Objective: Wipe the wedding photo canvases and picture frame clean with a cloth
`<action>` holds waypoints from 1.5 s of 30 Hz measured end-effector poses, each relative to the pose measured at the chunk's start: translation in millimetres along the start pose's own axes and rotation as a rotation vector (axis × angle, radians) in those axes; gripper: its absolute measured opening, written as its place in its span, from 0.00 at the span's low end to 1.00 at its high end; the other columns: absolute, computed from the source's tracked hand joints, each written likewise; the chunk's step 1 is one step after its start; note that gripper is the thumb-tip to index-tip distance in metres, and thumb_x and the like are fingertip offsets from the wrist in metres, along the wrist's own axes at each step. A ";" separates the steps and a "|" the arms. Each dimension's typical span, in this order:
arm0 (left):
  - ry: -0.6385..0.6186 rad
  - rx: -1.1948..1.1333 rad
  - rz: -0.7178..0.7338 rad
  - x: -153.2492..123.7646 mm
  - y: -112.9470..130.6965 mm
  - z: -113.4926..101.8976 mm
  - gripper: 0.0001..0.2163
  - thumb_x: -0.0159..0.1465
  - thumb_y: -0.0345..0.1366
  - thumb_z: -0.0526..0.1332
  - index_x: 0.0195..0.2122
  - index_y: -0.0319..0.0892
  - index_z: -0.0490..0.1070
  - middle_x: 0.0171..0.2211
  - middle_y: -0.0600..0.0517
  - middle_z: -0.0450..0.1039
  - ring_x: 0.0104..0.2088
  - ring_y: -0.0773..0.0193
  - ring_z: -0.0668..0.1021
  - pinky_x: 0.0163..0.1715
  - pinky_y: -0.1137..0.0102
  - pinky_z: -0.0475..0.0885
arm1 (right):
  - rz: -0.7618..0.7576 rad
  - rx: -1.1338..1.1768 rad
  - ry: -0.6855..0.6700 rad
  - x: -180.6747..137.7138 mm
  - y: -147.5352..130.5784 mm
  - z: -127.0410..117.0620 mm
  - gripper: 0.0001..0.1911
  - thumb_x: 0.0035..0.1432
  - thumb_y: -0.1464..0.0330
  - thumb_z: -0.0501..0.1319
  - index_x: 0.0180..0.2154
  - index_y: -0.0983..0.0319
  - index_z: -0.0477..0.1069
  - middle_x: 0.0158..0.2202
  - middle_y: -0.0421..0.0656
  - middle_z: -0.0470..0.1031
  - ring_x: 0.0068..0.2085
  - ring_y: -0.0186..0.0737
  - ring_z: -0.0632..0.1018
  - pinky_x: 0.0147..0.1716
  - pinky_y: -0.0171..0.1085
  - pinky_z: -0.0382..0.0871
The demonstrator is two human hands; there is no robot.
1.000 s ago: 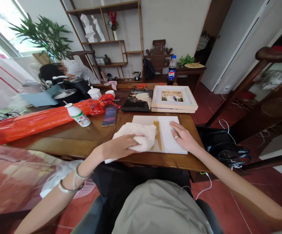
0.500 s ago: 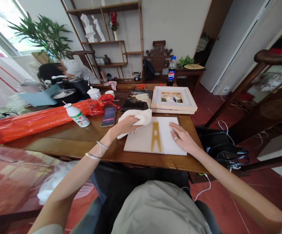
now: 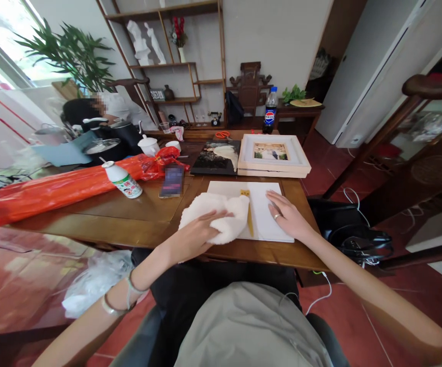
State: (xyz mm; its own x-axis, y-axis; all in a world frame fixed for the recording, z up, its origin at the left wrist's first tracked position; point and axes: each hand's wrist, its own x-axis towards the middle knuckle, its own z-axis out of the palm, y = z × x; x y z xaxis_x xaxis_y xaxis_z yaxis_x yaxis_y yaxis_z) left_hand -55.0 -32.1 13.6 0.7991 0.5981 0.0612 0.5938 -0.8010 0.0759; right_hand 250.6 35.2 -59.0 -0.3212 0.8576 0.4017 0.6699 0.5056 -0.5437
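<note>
A fluffy white cloth is bunched under my left hand, its fingers curled into it. It covers the left part of a flat, white, book-like panel at the table's front edge. A gold A-shaped piece lies on the panel, partly hidden by the cloth. My right hand rests on the panel's right side with its fingers stretched out, holding nothing. A ring is on one of its fingers.
Behind the panel are a white picture frame and a dark photo panel. A phone, a white bottle and a long red plastic-wrapped bundle lie to the left. A cola bottle stands behind. One person sits at far left.
My left hand has drawn the cloth toward me across the panel, covering more of the gold piece. The right hand stays almost where it was.
</note>
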 end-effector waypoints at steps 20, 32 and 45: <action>0.028 0.196 -0.059 53.7 7.9 21.6 0.11 0.64 0.28 0.58 0.45 0.42 0.76 0.67 0.45 0.51 0.66 0.44 0.54 0.62 0.48 0.55 | 0.008 -0.005 0.009 2.6 0.6 -0.7 0.24 0.65 0.62 0.50 0.59 0.60 0.65 0.62 0.48 0.65 0.64 0.50 0.63 0.64 0.55 0.56; 0.089 0.153 -0.175 83.8 -22.7 19.3 0.14 0.65 0.28 0.55 0.50 0.39 0.72 0.66 0.45 0.54 0.65 0.47 0.58 0.60 0.52 0.60 | -0.015 0.011 0.000 7.1 2.9 -0.4 0.24 0.64 0.61 0.51 0.59 0.60 0.66 0.62 0.49 0.66 0.64 0.50 0.64 0.64 0.55 0.56; 0.013 0.205 -0.076 44.6 52.1 21.8 0.09 0.63 0.30 0.58 0.38 0.40 0.78 0.66 0.39 0.53 0.66 0.46 0.55 0.61 0.49 0.56 | 0.002 0.011 -0.002 6.2 3.8 0.3 0.24 0.64 0.63 0.51 0.59 0.60 0.66 0.62 0.48 0.65 0.65 0.50 0.63 0.64 0.55 0.56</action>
State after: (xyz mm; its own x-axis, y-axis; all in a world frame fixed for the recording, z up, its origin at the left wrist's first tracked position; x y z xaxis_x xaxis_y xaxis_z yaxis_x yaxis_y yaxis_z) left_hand 13.6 -47.7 -1.4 0.7506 0.6564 0.0756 0.6603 -0.7409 -0.1226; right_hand 250.9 42.5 -58.7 -0.3211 0.8590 0.3988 0.6629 0.5046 -0.5531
